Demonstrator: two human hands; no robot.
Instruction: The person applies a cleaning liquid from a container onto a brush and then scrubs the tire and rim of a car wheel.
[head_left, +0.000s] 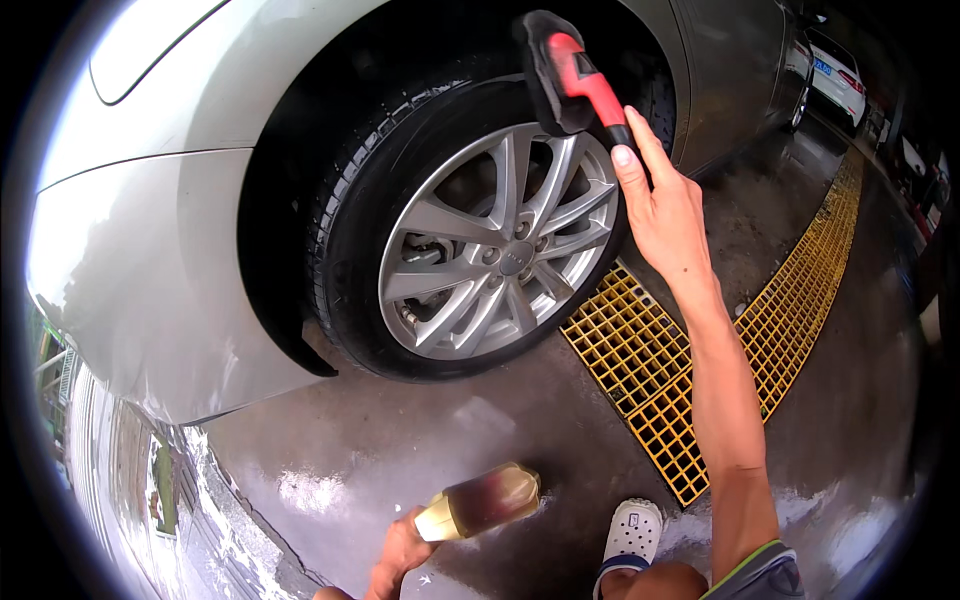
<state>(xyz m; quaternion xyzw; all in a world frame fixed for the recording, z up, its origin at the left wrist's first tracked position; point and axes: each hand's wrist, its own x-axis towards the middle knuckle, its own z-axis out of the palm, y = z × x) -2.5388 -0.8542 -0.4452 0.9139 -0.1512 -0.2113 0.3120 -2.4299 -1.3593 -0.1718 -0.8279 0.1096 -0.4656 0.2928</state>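
Note:
My right hand (664, 199) grips the black end of a red-handled applicator brush (589, 79). Its dark, soft pad (551, 75) is raised before the upper right of a black tire (352, 247); whether it touches the rubber I cannot tell. Inside that tire sits a silver multi-spoke alloy wheel (517, 255). Lower down, my left hand (405, 544) holds a clear plastic bottle (487, 502) by its pale end, tilted nearly sideways above the floor. Dark reddish liquid shows in the bottle, which is slightly blurred.
A silver-grey car body (195, 225) arches around the wheel. Yellow floor grating (637, 337) runs along the wet concrete floor (360, 435) to the right. My foot in a white clog (634, 529) stands below the grating. A white car (836, 75) is parked far right.

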